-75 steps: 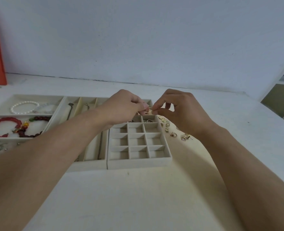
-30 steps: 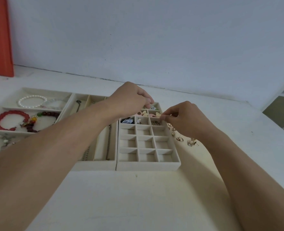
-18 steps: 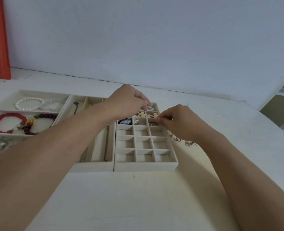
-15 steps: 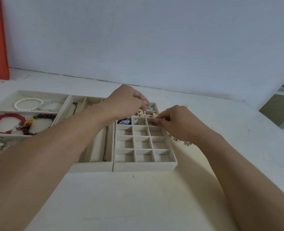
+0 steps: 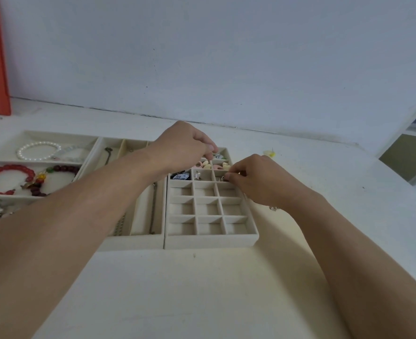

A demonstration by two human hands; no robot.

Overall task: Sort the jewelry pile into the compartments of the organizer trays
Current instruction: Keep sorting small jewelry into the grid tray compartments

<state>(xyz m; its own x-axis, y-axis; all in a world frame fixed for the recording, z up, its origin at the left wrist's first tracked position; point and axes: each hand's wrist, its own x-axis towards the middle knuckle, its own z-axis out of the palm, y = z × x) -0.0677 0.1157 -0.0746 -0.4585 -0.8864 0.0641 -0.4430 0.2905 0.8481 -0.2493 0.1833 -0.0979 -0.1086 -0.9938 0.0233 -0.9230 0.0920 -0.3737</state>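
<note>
A small ring [image 5: 222, 178] sits pinched at the tips of my right hand [image 5: 258, 181], low over the right cell in the third row from the far end of the grid tray [image 5: 209, 237], so it lands with its own kind. My left hand [image 5: 183, 149] hovers over the far cells, fingers curled together; whether they hold anything I cannot tell. Those far cells already hold pale charms [image 5: 205, 164] and a blue patterned piece [image 5: 181, 176]; the nine near cells look bare. What is left of the jewelry pile [image 5: 274, 208] peeks out on the surface under my right wrist, which blocks my view of it. Left of the grid, the long-slot tray [image 5: 133, 241] keeps chains, and the far-left tray [image 5: 43, 134] holds a pearl bracelet [image 5: 38, 150] and a red bracelet [image 5: 7, 178].
</note>
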